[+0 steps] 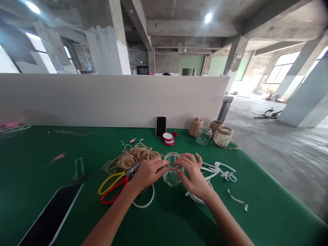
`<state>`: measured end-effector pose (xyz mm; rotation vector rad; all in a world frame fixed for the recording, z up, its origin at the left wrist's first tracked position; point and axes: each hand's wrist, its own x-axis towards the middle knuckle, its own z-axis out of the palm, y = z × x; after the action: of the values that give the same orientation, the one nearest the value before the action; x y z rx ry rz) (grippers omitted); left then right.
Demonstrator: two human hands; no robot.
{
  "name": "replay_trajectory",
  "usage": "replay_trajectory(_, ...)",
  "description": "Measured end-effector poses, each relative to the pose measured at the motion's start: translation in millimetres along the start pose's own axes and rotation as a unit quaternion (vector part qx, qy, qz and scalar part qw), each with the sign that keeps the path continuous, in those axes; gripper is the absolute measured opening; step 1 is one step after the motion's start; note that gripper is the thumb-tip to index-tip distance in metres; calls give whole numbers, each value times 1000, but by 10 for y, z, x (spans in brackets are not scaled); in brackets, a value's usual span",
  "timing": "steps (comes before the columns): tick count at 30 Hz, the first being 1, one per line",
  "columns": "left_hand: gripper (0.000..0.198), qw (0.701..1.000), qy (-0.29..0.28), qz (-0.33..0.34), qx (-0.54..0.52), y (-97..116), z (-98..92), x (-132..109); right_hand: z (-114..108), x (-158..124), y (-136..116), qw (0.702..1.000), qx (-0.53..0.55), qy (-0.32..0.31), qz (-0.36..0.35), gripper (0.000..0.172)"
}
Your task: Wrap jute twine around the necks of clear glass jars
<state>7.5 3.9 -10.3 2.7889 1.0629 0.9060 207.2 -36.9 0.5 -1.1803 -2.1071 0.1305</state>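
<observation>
Green cloth covers the big table, and a long white board stands up along its far edge, with a bare gray room behind it. Near the middle of the table sits a small glass jar, and both hands are on it. The left hand is curled in from the left with its fingertips pinched on the jar's rim. The right hand is curled around the other side, and its fingers are bent over the rim too. A thin bit of brown string seems to go around the jar's neck, but it is hard to see. A messy pile of brown string lies just left of the jar, behind the left hand. Scissors with one yellow and one red handle lie beside the left wrist. White strips are scattered to the right of the right hand. A dark phone lies flat at the near left corner, and another phone leans on the board. Near it are red lids, an empty jar and three jars wrapped in string.
</observation>
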Motion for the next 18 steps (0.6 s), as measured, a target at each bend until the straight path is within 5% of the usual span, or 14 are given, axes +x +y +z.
replay_trajectory(18, 37, 999, -16, -14, 39, -47, -109, 15, 2, 14, 3, 1000, 3, -6, -10, 18)
